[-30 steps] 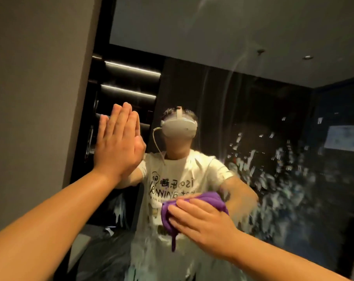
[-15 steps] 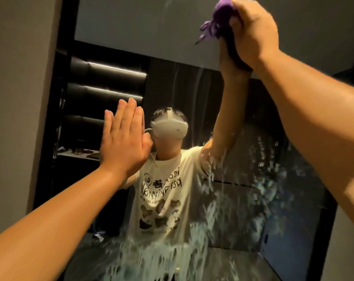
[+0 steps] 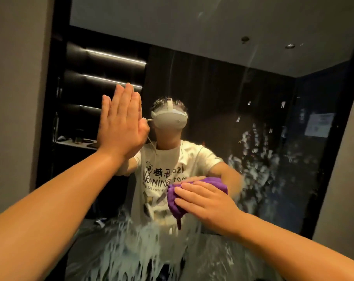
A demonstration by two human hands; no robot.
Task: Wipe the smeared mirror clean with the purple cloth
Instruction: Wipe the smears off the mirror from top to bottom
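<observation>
— Where is the purple cloth (image 3: 173,196)?

— Bunched against the mirror (image 3: 212,78), a little below the middle of the glass, with a loose tail hanging down from the wad. The right hand (image 3: 207,203) lies over it, fingers laid nearly straight across the fabric and pressing it flat to the glass.

— And the other hand?

— The left hand (image 3: 120,126) is flat on the mirror toward its left edge, higher than the cloth, fingers straight and held close together, palm on the glass. It holds nothing.

— How does the glass look?

— White smears (image 3: 259,159) speckle the right half beside and above the cloth, and a thicker band of white streaks (image 3: 135,246) runs down along the bottom edge. The upper part shows only faint arcs.

— Anything around the mirror?

— A dark frame (image 3: 334,149) borders it, and grey wall (image 3: 16,88) stands on both sides. In the reflection a person in a white printed T-shirt wears a pale headset (image 3: 169,120), with lit shelves (image 3: 103,78) behind on the left.
</observation>
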